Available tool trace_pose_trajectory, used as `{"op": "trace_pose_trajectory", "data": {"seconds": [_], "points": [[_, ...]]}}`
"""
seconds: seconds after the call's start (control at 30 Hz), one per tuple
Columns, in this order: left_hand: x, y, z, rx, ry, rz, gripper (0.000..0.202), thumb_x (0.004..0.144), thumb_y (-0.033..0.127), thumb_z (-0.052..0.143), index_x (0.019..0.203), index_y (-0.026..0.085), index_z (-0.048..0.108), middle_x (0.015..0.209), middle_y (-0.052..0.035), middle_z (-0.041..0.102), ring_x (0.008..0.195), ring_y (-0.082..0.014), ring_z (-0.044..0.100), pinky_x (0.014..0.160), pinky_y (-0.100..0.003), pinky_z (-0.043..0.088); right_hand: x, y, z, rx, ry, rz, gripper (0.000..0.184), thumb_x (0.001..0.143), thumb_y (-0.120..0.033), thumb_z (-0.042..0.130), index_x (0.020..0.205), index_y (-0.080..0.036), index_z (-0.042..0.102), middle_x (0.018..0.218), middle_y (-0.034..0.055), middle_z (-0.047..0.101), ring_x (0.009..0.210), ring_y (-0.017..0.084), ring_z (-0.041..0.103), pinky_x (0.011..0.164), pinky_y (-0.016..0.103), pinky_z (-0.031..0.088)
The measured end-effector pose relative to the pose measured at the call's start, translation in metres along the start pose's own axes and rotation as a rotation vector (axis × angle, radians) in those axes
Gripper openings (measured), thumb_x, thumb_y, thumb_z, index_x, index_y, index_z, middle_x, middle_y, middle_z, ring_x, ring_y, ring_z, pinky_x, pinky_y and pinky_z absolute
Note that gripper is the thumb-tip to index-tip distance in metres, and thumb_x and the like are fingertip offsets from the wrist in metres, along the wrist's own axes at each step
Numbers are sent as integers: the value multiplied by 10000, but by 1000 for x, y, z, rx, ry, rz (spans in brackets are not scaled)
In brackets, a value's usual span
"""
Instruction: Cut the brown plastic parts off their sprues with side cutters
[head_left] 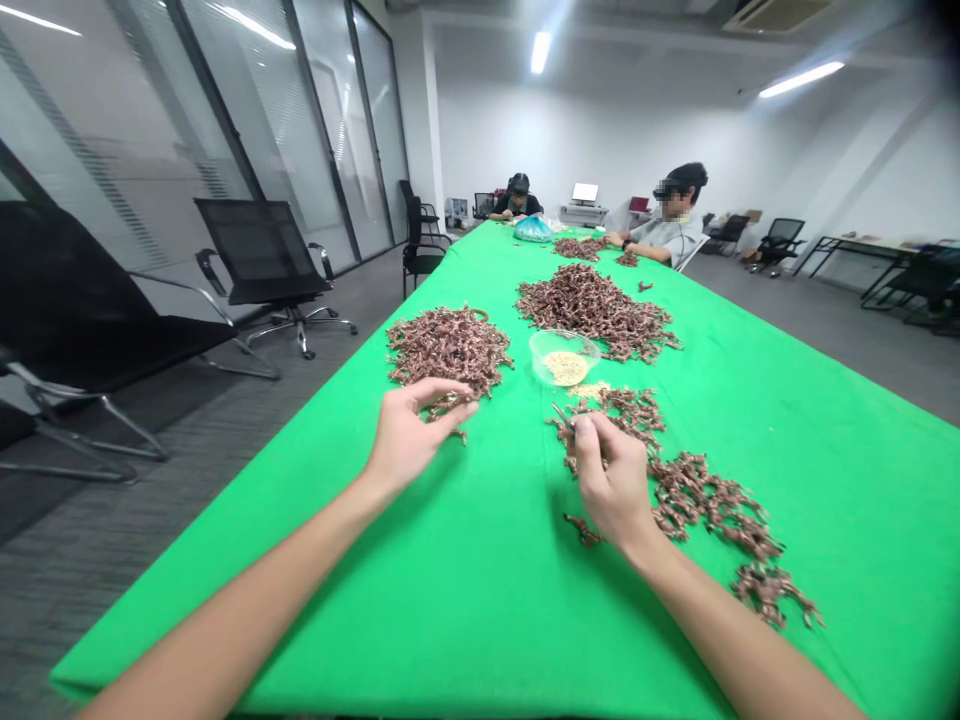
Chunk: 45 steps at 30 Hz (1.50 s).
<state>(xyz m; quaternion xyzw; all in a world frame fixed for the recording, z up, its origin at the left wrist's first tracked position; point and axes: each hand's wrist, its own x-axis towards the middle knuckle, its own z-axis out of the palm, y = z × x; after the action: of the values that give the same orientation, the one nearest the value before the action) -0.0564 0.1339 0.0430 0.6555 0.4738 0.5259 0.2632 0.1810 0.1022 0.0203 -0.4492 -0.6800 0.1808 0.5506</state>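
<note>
My left hand (411,428) reaches to the near edge of a heap of small reddish-brown figures (450,345) with thin, limb-like parts. Its thumb and fingers are apart, with brown pieces showing in the gap behind them. My right hand (613,475) is closed in a pinch on a thin pointed tool (558,411), its tip aimed up and left; most of it is hidden by the fingers. Under and beside that hand lie scattered brown figures (697,490). One single figure (583,530) rests just left of the right wrist.
A clear plastic bowl (564,360) holds tiny pale pieces, and some pale pieces (589,390) lie beside it. A larger brown heap (596,308) sits behind. Two people work farther along the green-covered table (495,600), near a blue plastic bag (532,230). Chairs (262,250) stand at left.
</note>
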Motion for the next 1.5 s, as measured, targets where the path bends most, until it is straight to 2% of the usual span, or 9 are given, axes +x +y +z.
{"op": "trace_pose_trajectory", "data": {"seconds": [0.13, 0.23, 0.53, 0.67, 0.8, 0.9, 1.1, 1.27, 1.5], "points": [[23, -17, -20, 270, 178, 38, 271, 753, 374, 774, 916, 158, 756, 958, -93, 751, 892, -235, 691, 865, -374, 530, 3, 4, -4, 2, 10, -9, 343, 1020, -382, 432, 753, -191, 530, 584, -46, 410, 506, 120, 387, 494, 255, 278], [48, -30, -26, 379, 177, 59, 305, 765, 374, 753, 964, 142, 758, 958, -108, 750, 860, -237, 688, 804, -357, 529, 5, 7, -6, 3, 4, -15, 339, 1016, -365, 439, 743, -189, 534, 585, -43, 423, 516, 120, 406, 503, 253, 284], [113, -52, -11, 581, 127, -66, 324, 750, 371, 747, 984, 149, 767, 998, -114, 742, 920, -269, 660, 958, -414, 456, 12, 16, -15, 14, 70, -12, 358, 1020, -376, 444, 734, -185, 545, 580, -39, 464, 490, 111, 384, 496, 257, 281], [94, -35, 5, 658, 161, 73, 300, 822, 366, 662, 1044, 181, 745, 1079, -98, 704, 1024, -274, 615, 986, -426, 427, 19, 24, -23, 70, 144, 26, 404, 1025, -429, 440, 716, -189, 540, 613, -21, 486, 533, 125, 415, 511, 262, 298], [51, -11, 46, 552, -182, 180, 279, 869, 358, 614, 1077, 202, 715, 1038, -66, 698, 872, -217, 633, 842, -364, 497, 24, 29, -26, 141, 199, 85, 441, 1022, -483, 436, 730, -181, 571, 646, -6, 521, 561, 133, 445, 523, 263, 327], [24, -4, 84, 594, -358, 235, 312, 894, 375, 591, 1143, 207, 676, 1050, -76, 663, 933, -234, 609, 877, -390, 483, 26, 33, -27, 179, 218, 134, 459, 1012, -516, 448, 735, -176, 585, 636, -9, 530, 536, 126, 437, 508, 261, 330], [11, -8, 135, 735, -370, 113, 338, 921, 458, 520, 1025, 159, 638, 1034, -123, 611, 1010, -303, 564, 932, -486, 439, 28, 38, -27, 193, 235, 193, 488, 989, -560, 464, 719, -174, 594, 617, -5, 542, 522, 128, 441, 490, 260, 328], [25, -15, 134, 668, -413, 48, 279, 854, 345, 602, 1066, 170, 653, 995, -110, 651, 979, -289, 592, 893, -448, 463, 28, 38, -28, 183, 230, 177, 496, 993, -554, 464, 703, -173, 596, 607, -3, 535, 520, 128, 437, 494, 268, 325], [35, -20, 91, 569, -554, 102, 508, 743, 90, 580, 1216, 256, 664, 974, -29, 728, 1018, -258, 604, 943, -411, 439, 27, 37, -28, 192, 210, 177, 477, 1008, -523, 449, 711, -177, 589, 617, -4, 530, 523, 126, 426, 501, 272, 323]]}}
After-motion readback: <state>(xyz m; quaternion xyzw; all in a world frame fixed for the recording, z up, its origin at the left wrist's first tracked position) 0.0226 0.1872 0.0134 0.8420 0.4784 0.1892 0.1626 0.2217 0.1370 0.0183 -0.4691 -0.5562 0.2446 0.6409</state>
